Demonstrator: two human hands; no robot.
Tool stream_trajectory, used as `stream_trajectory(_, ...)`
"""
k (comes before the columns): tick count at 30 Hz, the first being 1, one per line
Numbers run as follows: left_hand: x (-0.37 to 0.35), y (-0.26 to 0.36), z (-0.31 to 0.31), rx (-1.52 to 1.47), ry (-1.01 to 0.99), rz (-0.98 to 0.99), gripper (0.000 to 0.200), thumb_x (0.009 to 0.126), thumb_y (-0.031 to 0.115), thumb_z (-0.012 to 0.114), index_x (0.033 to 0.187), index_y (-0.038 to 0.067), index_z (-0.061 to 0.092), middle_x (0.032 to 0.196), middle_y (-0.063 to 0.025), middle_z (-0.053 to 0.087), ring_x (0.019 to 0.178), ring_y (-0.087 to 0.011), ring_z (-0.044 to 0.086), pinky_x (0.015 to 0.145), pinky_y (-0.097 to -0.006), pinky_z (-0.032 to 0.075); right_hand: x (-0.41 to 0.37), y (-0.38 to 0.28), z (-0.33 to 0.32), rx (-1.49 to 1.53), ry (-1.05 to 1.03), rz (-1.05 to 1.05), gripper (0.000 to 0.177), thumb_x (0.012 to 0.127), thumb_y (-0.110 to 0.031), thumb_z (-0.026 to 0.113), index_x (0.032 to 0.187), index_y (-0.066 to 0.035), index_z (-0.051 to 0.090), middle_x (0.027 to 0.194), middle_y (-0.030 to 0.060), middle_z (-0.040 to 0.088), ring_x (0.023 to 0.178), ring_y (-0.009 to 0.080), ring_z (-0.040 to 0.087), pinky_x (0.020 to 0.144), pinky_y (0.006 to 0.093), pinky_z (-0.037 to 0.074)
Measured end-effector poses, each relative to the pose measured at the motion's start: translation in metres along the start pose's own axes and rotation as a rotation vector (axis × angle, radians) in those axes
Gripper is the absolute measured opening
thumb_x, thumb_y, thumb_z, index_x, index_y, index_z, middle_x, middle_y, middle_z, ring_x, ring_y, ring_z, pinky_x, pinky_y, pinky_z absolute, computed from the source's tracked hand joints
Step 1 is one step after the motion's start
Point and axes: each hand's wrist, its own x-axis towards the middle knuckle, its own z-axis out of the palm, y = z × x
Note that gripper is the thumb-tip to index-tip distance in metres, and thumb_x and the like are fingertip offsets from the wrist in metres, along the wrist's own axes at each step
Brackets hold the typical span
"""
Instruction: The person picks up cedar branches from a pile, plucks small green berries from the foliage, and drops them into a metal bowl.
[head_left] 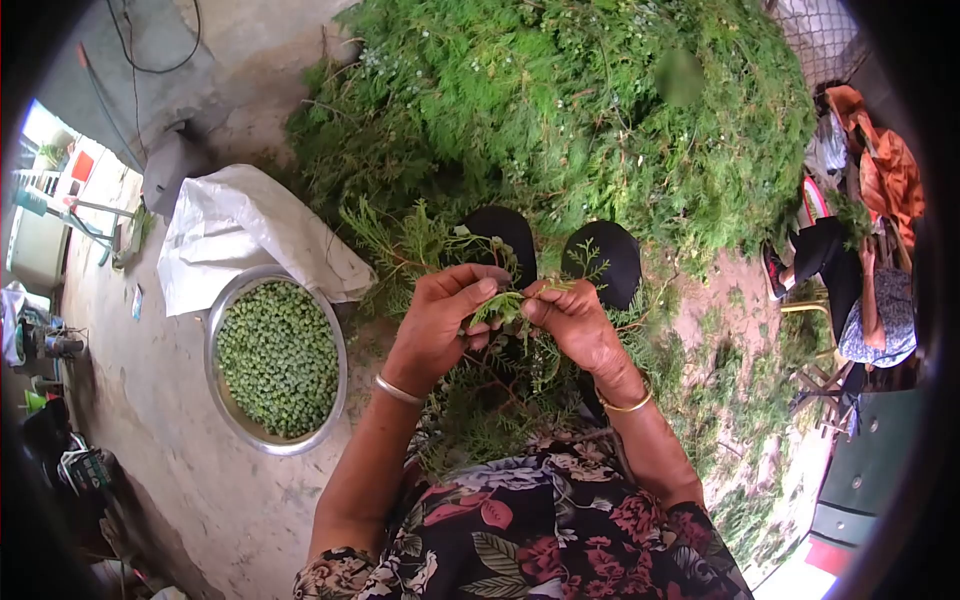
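My left hand (pixel 450 315) is closed around a green conifer sprig (pixel 497 308), the thumb pressed against the fingers. Close beside it, my right hand (pixel 573 322) pinches the same greenery between thumb and forefinger. Whether a berry sits between the fingertips is too small to tell. More cut conifer branches (pixel 500 395) lie across my lap beneath both hands, and leafy sprigs (pixel 400 245) stick out past the left hand. Left of my left forearm stands a round metal basin (pixel 213 350), filled with small green berry-like cones (pixel 278 360).
A large heap of conifer branches (pixel 580 110) rises in front of my dark shoes (pixel 603 262). A white woven sack (pixel 240 235) lies against the basin. At the right sits another person (pixel 875 315), near an orange cloth (pixel 885 160). Loose green bits cover the ground (pixel 720 310) there.
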Motion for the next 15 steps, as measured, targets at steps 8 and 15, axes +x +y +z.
stream_trajectory(8, -0.005, 0.002, -0.005, 0.121, -0.075, -0.066, 0.022, 0.088, 0.018, 0.061, 0.093, -0.004, 0.063, 0.067, -0.0061, 0.06, 0.047, -0.0064, 0.044, 0.041, -0.0209, 0.036, -0.001, 0.004, 0.002, 0.006, 0.018, 0.027, 0.011, 0.088, -0.007, 0.061, 0.087, 0.004, 0.065, 0.066, 0.0031, 0.062, 0.059, 0.0072, 0.056, 0.056, 0.0236, 0.047)
stream_trajectory(15, -0.013, -0.013, -0.012, 0.28, 0.079, 0.004, 0.014, 0.08, 0.015, 0.064, 0.08, 0.003, 0.057, 0.073, -0.0004, 0.054, 0.058, -0.0107, 0.053, 0.048, -0.0246, 0.046, -0.001, 0.013, 0.002, -0.098, -0.039, -0.038, 0.01, 0.088, -0.008, 0.061, 0.09, 0.001, 0.066, 0.072, 0.001, 0.064, 0.071, 0.0012, 0.048, 0.063, 0.0233, 0.047)
